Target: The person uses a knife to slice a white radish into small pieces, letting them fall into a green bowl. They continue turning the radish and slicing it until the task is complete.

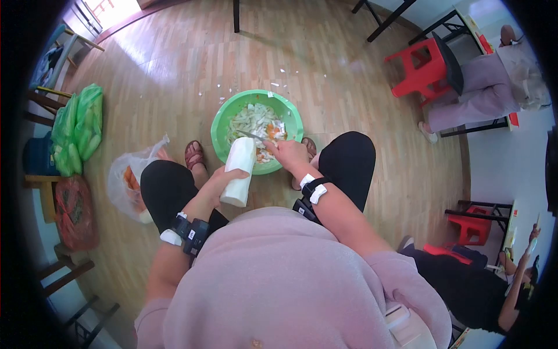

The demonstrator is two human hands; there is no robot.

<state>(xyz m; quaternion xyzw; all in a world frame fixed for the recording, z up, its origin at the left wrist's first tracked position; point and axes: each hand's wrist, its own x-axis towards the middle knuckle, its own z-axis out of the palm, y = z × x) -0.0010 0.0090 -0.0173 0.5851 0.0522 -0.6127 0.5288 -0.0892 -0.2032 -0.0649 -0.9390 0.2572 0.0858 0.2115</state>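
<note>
My left hand (225, 181) is wrapped around a thick white radish (239, 168), which slants up over the near left rim of a green basin (220, 125). In my right hand (289, 155) is a knife (251, 136), its blade pointing left across the radish's far end. Whether the blade touches the radish I cannot tell. Cut white pieces (253, 116) and some orange bits (274, 131) lie inside the basin, partly hidden by the radish and my right hand.
White scraps (276, 85) lie on the floor beyond the basin. At the left are a clear bag with orange contents (125, 186), green bags (87, 128) and a red bag (75, 212). Red stools (419, 64) and two other people (476, 107) are at the right.
</note>
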